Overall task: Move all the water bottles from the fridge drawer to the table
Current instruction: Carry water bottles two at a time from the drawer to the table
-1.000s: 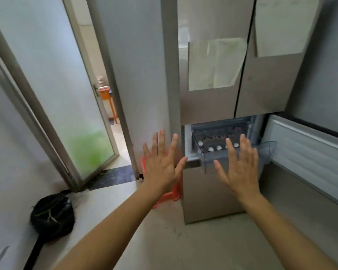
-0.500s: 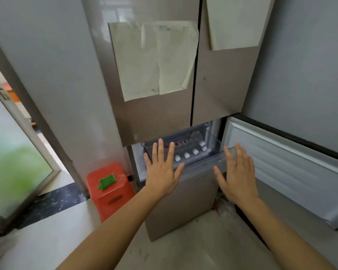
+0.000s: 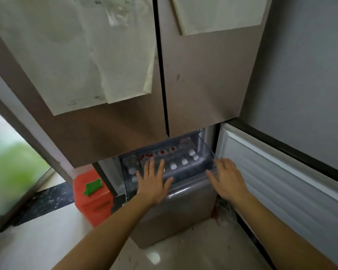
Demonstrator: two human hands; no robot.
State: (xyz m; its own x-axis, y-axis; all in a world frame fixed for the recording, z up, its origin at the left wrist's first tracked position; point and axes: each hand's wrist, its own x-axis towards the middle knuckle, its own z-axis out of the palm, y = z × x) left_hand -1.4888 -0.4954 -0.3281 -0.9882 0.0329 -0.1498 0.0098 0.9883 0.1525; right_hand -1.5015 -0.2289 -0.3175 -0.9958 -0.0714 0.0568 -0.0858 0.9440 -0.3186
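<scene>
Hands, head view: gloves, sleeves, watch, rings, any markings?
Nothing worn. The left hand and right hand are ungloved, no rings showing. The left forearm and right forearm are uncovered to the frame's edge: no sleeves, watch, bands or markings visible.

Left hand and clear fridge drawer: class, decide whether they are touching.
Cannot tell. The head view shows the left hand, fingers spread, overlapping the fridge drawer front, but no plain contact or gap.
</scene>
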